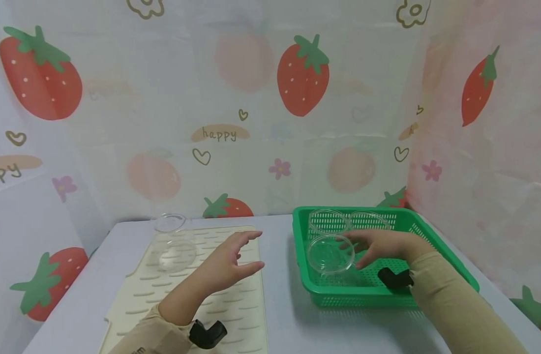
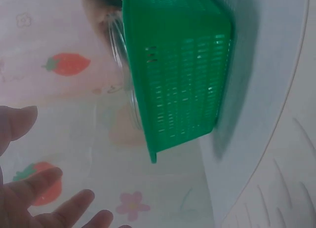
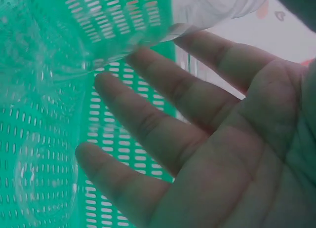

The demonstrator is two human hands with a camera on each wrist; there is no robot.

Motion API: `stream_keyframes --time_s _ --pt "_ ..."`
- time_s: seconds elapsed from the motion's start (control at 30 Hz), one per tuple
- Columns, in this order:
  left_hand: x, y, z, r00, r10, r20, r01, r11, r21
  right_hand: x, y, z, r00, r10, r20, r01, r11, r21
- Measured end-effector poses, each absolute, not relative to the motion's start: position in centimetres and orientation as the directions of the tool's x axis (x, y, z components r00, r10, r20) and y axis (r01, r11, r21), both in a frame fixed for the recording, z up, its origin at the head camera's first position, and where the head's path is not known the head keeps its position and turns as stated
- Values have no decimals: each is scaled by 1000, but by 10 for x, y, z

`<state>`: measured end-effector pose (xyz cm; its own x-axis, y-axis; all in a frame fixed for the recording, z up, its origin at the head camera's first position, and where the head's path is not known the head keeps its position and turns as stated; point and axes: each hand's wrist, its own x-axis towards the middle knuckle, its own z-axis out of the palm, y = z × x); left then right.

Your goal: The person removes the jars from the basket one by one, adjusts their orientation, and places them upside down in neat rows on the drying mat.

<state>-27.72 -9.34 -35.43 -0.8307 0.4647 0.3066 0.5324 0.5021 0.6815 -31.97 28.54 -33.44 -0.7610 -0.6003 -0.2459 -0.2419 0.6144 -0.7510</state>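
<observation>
Head view: clear glass bowl (image 1: 330, 253) sat in green basket (image 1: 434, 246), lower right of frame. Right hand (image 1: 383, 246) touched bowl rim, fingers (image 3: 148, 119) straight, grasping nothing. Left hand (image 1: 228, 263) hovered released over cream mat (image 1: 235, 309) on tabletop (image 1: 279, 295).
</observation>
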Motion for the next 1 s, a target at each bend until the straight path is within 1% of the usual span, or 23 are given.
stream_keyframes --time_s 0.23,0.37,0.5,0.6,0.67,0.83,1.0 --pt "-278 -94 -355 -829 473 299 535 515 670 -323 277 -326 -711 -639 -293 -256 623 -739" --pt "-278 -94 -356 -825 480 299 539 508 671 -326 273 -320 -699 -631 -335 -256 659 -707" --pt "-279 -93 -357 -828 479 290 530 502 684 -329 272 -320 -689 -619 -377 -210 669 -713" --pt "-278 -94 -359 -835 473 281 519 507 688 -333 271 -321 -658 -632 -410 -177 659 -731" --pt "-278 -94 -360 -835 475 277 518 510 687 -335 270 -322 -636 -645 -424 -177 657 -733" --pt "-277 -95 -361 -831 489 264 518 511 686 -336 268 -326 -598 -681 -423 -217 645 -733" --pt "-277 -98 -363 -836 481 264 514 515 686 -337 265 -331 -585 -702 -405 -269 640 -720"
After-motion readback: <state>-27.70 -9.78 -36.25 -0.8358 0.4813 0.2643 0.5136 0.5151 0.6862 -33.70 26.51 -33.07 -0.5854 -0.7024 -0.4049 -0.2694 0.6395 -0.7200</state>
